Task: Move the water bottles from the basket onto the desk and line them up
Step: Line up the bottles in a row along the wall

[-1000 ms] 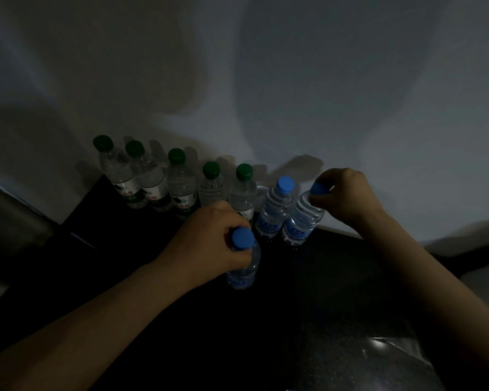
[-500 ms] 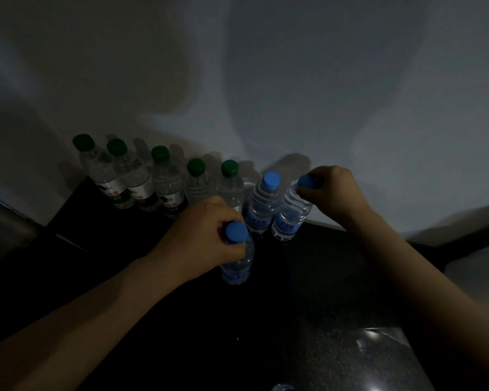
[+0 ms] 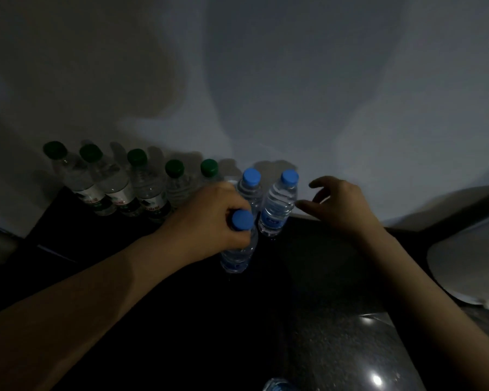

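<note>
Several clear green-capped bottles (image 3: 150, 190) stand in a row along the wall on the dark desk (image 3: 308, 292). To their right two blue-capped bottles (image 3: 278, 204) stand upright in the same row. My left hand (image 3: 206, 224) grips the neck of a third blue-capped bottle (image 3: 239, 249), which is in front of the row. Just right of the rightmost blue-capped bottle, my right hand (image 3: 339, 204) hovers with relaxed fingers, holding nothing. The basket is out of sight.
A pale wall rises right behind the row. A light rounded object (image 3: 469, 255) sits at the right edge. The top of another blue bottle (image 3: 277, 385) shows at the bottom edge. The desk's left edge drops off near the green bottles.
My right hand has let go of the rightmost blue-capped bottle's cap and drawn back to the right. My left hand still holds its bottle in front of the row.
</note>
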{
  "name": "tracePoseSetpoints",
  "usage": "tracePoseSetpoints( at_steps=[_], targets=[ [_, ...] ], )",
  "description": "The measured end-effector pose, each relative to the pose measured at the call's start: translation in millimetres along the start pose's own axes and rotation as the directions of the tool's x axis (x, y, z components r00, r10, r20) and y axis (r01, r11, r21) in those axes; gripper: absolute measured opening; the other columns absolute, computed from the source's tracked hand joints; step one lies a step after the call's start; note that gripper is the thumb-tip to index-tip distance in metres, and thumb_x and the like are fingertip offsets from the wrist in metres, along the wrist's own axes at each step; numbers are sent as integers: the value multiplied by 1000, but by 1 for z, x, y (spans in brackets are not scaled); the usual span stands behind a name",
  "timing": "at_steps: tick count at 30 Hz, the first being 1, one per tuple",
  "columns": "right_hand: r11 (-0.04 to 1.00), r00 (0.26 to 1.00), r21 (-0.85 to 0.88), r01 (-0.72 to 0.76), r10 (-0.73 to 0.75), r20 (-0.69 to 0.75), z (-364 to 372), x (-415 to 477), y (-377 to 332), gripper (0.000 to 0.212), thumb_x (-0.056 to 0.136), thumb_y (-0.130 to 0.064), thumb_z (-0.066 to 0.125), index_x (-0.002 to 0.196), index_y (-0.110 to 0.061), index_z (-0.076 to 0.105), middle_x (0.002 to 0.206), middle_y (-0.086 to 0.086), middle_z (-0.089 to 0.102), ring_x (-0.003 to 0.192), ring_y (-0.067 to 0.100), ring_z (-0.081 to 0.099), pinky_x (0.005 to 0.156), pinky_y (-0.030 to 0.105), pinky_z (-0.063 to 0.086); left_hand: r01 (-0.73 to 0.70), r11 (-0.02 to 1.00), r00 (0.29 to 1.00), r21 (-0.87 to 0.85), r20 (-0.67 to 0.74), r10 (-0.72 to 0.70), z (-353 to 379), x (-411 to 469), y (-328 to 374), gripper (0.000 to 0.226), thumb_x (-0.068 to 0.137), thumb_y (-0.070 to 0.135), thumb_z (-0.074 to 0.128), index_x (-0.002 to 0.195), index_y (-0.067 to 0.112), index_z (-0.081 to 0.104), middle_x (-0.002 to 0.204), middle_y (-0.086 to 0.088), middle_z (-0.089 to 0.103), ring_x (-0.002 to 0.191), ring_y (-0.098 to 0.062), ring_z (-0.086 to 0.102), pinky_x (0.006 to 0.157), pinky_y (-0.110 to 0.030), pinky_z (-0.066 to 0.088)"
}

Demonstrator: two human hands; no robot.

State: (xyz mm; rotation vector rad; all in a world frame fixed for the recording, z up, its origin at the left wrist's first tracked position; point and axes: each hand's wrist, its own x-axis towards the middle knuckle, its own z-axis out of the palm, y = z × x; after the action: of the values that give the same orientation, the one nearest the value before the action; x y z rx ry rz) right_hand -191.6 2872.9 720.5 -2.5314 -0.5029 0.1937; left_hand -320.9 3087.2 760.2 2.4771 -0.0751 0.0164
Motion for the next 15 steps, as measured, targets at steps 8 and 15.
tracePoseSetpoints(
  at_steps=[8, 15],
  targets=[
    [989, 989, -13, -145, 145, -20, -6, -66, 48, 51, 75, -38, 77, 117, -14, 62, 83, -4, 62, 76, 10, 59, 68, 21, 45, -178, 982, 982, 69, 79, 173, 16, 45, 32, 13, 60, 23, 72, 69, 17, 66, 68, 8, 51, 67, -4, 49, 58, -21, 39],
    [954, 954, 45, -298, 295, 52, 9, -100, 80, 53, 79, -37, 72, 126, -22, 54, 85, -14, 55, 75, -1, 56, 61, 12, 42, -265, 961, 948, 76, 200, 246, 37, 92, 53, 21, 52, 42, 61, 71, 34, 61, 71, 16, 47, 68, -4, 50, 61, -23, 38]
  ],
)
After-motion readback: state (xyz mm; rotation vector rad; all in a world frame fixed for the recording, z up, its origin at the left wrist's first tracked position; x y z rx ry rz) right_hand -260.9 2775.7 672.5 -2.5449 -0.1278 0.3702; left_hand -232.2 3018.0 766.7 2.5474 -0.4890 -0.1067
